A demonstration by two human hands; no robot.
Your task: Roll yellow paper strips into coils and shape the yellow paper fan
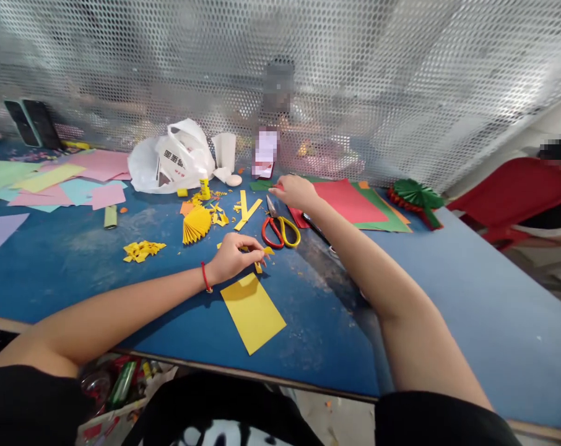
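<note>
My left hand (pixel 234 255) is closed in a pinch on a small folded yellow paper piece (pixel 262 253), just above a flat yellow paper sheet (pixel 253 311) on the blue table (pixel 447 297). My right hand (pixel 295 191) reaches far across the table, fingers curled down onto the edge of a red paper sheet (pixel 350 201) that lies on green sheets. Whether it grips the sheet is unclear. Red-and-yellow-handled scissors (pixel 280 229) lie between my hands. A pleated yellow paper fan (pixel 195 223) rests to the left of the scissors.
Yellow scraps (pixel 142 250) and strips (pixel 246 210) litter the middle. Pastel sheets (pixel 52 183) cover the far left, beside a white plastic bag (pixel 173 158) and two phones (pixel 32 122). A green pleated rosette (pixel 416 195) sits far right. A perforated metal screen (pixel 355 74) backs the table; a red chair (pixel 513 192) stands right.
</note>
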